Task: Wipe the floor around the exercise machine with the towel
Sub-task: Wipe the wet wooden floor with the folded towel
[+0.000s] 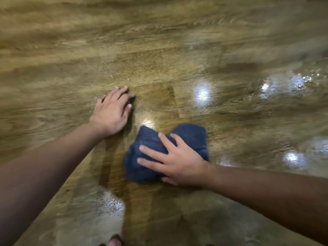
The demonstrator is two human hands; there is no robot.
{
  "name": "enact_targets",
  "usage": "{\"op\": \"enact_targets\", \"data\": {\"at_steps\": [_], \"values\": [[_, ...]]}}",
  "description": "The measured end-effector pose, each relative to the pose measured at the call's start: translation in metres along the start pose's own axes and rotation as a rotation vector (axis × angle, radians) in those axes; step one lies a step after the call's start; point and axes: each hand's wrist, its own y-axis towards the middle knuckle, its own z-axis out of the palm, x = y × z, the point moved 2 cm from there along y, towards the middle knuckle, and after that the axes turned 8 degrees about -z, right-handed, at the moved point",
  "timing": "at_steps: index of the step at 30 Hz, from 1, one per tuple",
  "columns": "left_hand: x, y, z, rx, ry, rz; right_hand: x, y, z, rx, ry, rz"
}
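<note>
Right hand (pixel 174 158) is down flat on the dark blue towel (pixel 165 151), fingers (pixel 152 151) spread wide across the bunched cloth, palm pressing it onto the wood-grain floor (pixel 159 50). It's a press, not a pinch: the hand lies open over the fabric, with the thumb tucked along the towel's near edge. The towel pokes out past the fingertips on the far side and to the left of them, crumpled into a soft lump. Over to the left and a little farther out, the left hand (pixel 112 112) is planted bare on the boards, fingers together and stretched forward, holding nothing. The two hands are apart, a strip of floor between them, the towel lying just beside the left wrist without touching it. The floor is glossy, with bright light reflections (pixel 202 94) shining beyond the right hand and off to its right, and another pale patch under the left forearm. Much of the planking is blurred. A toe tip (pixel 114 242) peeks in at the bottom edge, below the left arm.
</note>
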Motion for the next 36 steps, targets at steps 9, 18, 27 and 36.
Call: {"op": "enact_targets", "data": {"at_steps": [9, 18, 27, 36], "values": [[0.012, 0.003, 0.001, 0.049, 0.038, 0.042, -0.165, -0.028, -0.008, -0.062, -0.026, 0.79], [0.017, 0.036, -0.017, 0.002, -0.672, -0.086, -0.007, 0.043, -0.008, -0.013, 0.005, 0.131], [0.032, 0.025, -0.006, 0.037, -0.385, -0.068, -0.142, -0.065, -0.003, -0.03, -0.133, 0.217], [0.02, 0.046, -0.026, -0.155, -0.529, -0.151, -0.132, 0.097, -0.027, -0.006, 0.042, 0.777]]}}
